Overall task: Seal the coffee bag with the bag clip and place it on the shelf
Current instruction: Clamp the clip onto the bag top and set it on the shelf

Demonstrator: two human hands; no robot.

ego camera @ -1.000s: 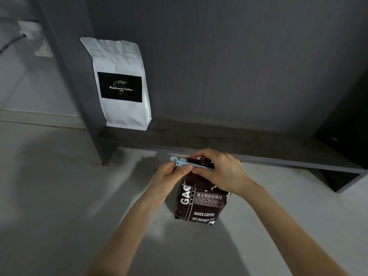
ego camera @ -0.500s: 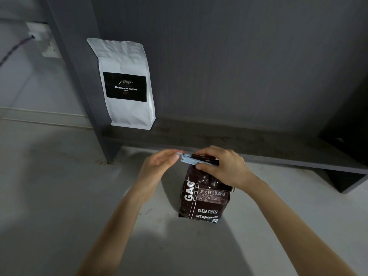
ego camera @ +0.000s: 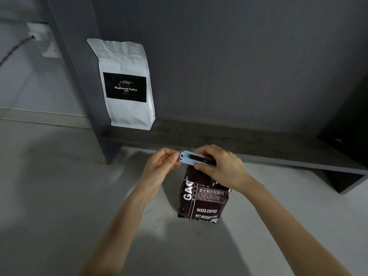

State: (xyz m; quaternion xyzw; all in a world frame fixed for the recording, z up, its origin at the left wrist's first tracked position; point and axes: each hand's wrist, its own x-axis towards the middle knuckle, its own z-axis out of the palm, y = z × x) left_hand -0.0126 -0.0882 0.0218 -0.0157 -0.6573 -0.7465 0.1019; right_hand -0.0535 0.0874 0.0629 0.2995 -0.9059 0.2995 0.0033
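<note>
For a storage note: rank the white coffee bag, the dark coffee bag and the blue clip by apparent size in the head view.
1. white coffee bag
2. dark coffee bag, nearer the camera and partly hidden, so unsure
3. blue clip

A bare indoor storage corner is showing. A dark grey shelf (ego camera: 239, 140) is sitting low over a concrete floor (ego camera: 49, 186). A wall socket (ego camera: 42, 39) is hanging nearby.

Left hand (ego camera: 159, 166) pinching; right hand (ego camera: 221, 166) clamped, grip closed.

left hand (ego camera: 159, 166) back pinching bag clip (ego camera: 194, 159) end — flat palm before
</note>
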